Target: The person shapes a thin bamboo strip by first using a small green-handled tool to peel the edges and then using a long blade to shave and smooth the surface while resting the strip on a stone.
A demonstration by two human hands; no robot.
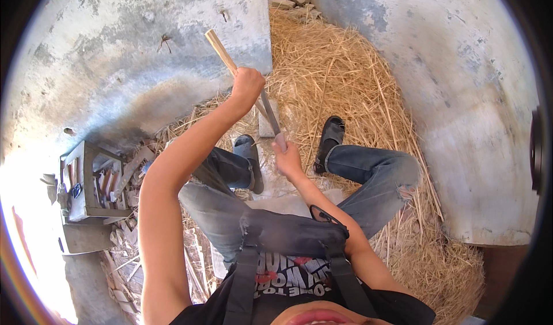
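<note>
A person in torn jeans works above a straw-strewn floor [351,66], the left hand [247,85] clenched around a pale wooden stick [220,48] that slants between the spread knees and the wall [115,43]. The fingers of the right hand [289,160] wrap the handle of a long-bladed knife [269,113], its grey blade alongside the stick's lower end, near a grey block [266,128].

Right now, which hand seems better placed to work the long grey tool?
Probably the right hand: it holds the long grey tool by its handle, while the left hand is closed around the wooden stick.
</note>
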